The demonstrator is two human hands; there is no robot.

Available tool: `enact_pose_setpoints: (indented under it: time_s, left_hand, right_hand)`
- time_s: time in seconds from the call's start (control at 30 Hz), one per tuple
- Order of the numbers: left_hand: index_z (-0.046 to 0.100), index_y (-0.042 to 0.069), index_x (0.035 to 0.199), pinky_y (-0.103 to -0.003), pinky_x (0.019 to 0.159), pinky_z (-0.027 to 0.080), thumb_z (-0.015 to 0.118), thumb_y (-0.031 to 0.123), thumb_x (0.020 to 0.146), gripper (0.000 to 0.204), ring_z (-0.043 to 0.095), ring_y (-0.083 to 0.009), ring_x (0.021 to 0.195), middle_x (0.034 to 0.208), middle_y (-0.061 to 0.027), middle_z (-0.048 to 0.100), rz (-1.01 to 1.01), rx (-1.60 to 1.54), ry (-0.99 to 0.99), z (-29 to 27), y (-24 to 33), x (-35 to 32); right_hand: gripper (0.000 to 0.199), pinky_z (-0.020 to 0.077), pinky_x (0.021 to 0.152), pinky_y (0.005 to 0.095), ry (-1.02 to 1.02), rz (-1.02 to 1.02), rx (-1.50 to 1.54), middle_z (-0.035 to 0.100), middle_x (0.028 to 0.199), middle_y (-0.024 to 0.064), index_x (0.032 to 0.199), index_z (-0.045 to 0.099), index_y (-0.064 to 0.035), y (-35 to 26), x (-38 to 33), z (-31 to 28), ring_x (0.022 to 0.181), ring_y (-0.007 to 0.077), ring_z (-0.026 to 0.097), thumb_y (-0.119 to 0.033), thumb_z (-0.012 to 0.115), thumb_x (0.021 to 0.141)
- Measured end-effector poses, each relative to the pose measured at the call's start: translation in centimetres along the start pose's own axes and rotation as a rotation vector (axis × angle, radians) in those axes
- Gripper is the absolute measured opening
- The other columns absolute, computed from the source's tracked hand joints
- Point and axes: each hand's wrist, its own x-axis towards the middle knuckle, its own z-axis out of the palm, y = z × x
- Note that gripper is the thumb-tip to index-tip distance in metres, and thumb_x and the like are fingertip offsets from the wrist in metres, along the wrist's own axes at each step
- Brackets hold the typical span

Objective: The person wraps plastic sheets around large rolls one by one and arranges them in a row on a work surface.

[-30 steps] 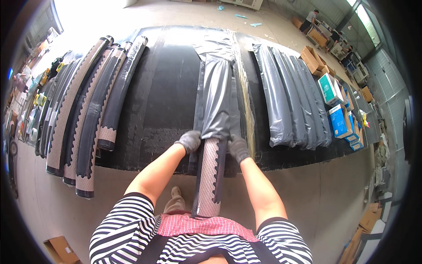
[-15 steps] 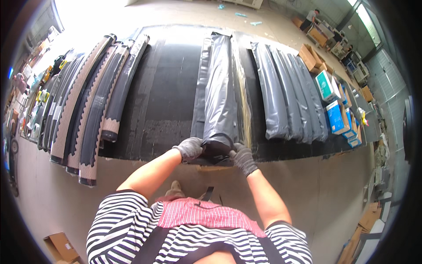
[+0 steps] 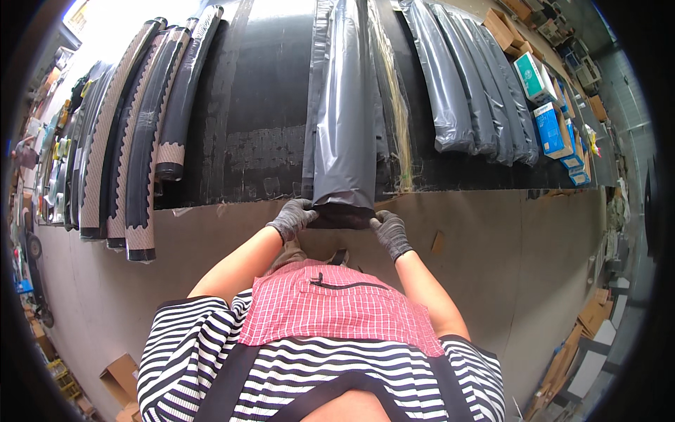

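A long grey plastic bag (image 3: 346, 155) lies lengthwise on the black table (image 3: 260, 151), looking filled out along its length. Its near end hangs past the table's front edge, and the dark mouth (image 3: 342, 216) is spread wide. My left hand (image 3: 292, 219), in a grey knit glove, pinches the mouth's left corner. Gloved the same way, my right hand (image 3: 391, 235) grips the right corner, fingers closed. What lies inside the bag is hidden. Just right of it runs a bundle of thin yellowish strands (image 3: 402, 119).
Several rolled mats (image 3: 144, 141) with wavy edges lie wrapped at the left. On the right, several filled grey bags (image 3: 439, 84) rest side by side. Beyond them stand blue boxes (image 3: 552, 130), a green and white box (image 3: 534, 77) and an open cardboard carton (image 3: 500, 32).
Both hands have drawn the bag's near end toward me, beyond the table edge. Its mouth, earlier bunched and rounded, is now stretched flatter between them. The view has tilted downward.
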Motion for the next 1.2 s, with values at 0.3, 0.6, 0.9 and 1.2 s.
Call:
enact_pose_setpoints:
  time_s: [0.3, 0.6, 0.9, 1.2]
  left_hand:
    - [0.069, -0.001, 0.113, -0.029, 0.085, 0.050, 0.070, 0.011, 0.088, 0.028, 0.060, -0.0107, 0.090, 0.096, -0.0032, 0.070, 0.035, -0.169, -0.091, 0.4, -1.8, -2.3]
    - [0.067, -0.002, 0.118, -0.031, 0.090, 0.050, 0.071, 0.010, 0.089, 0.031, 0.062, -0.0119, 0.096, 0.104, -0.0056, 0.072, 0.139, -0.119, -0.186, 0.4, -2.7, -1.5]
    - [0.057, -0.001, 0.130, -0.036, 0.100, 0.048, 0.069, 0.004, 0.082, 0.049, 0.061, -0.0261, 0.114, 0.122, -0.0150, 0.064, 0.264, 0.173, -0.053, -1.9, -1.6, -2.2]
    - [0.048, 0.021, 0.144, -0.051, 0.118, 0.027, 0.051, 0.020, 0.089, 0.054, 0.035, -0.0252, 0.145, 0.155, -0.0031, 0.041, 1.238, 1.196, 0.114, -4.4, 3.6, 2.3]
  right_hand:
    - [0.020, 0.0540, 0.079, 0.0384, -0.144, -0.384, 0.068, 0.071, 0.091, 0.0132, 0.099, 0.070, -0.0067, -6.1, -3.6, -0.4, 0.087, 0.0298, 0.069, -0.023, 0.065, 0.088]
    - [0.014, 0.0513, 0.078, 0.0413, 0.031, -0.733, -0.083, 0.065, 0.094, 0.0115, 0.100, 0.066, -0.0118, -10.2, -0.8, 5.2, 0.089, 0.0308, 0.064, -0.022, 0.063, 0.090]
    - [0.034, 0.0502, 0.091, 0.0432, -0.194, 0.385, -0.178, 0.066, 0.118, 0.0181, 0.111, 0.067, -0.0066, 21.2, -13.4, 6.0, 0.108, 0.0347, 0.064, -0.034, 0.056, 0.094]
    - [0.055, 0.0440, 0.103, 0.0424, 0.435, -0.680, -0.287, 0.058, 0.123, 0.0120, 0.130, 0.055, -0.0100, 3.5, -2.7, -2.9, 0.115, 0.0307, 0.056, -0.006, 0.068, 0.077]
